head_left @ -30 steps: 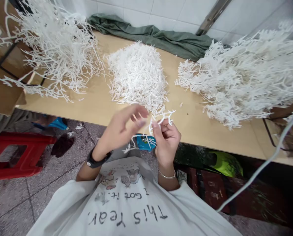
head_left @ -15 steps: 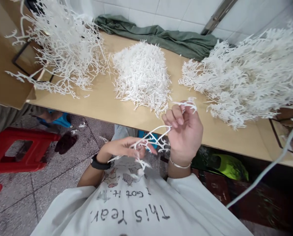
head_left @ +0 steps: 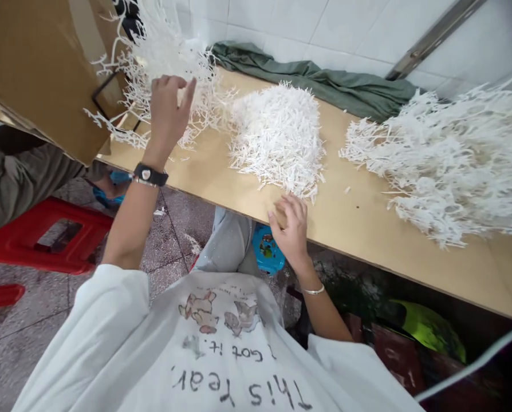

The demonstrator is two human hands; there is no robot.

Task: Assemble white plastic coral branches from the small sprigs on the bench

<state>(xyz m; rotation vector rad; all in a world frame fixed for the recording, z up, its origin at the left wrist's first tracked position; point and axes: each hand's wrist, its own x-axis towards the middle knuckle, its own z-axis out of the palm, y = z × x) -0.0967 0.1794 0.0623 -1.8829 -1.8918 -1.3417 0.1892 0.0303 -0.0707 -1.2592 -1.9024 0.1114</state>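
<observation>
My left hand (head_left: 168,111) is stretched out to the heap of large white branching plastic pieces (head_left: 165,74) at the table's left end, fingers spread against the twigs, nothing gripped. My right hand (head_left: 291,224) rests on the front edge of the wooden table (head_left: 359,220), fingers apart, just below the middle pile of short white plastic twigs (head_left: 279,134). It holds nothing. A third, wide heap of white branched pieces (head_left: 449,157) lies to the right.
A cardboard box (head_left: 36,68) stands at the left beside the branch heap. Green cloth (head_left: 325,86) lies along the tiled wall. Another person's sleeve (head_left: 28,171) and a red stool (head_left: 45,234) are at the left. Blue and green items sit under the table.
Both hands held a white branched piece near my chest; now neither holds it. The left hand has reached out to the left heap, the right has dropped to the table edge. The view swung left.
</observation>
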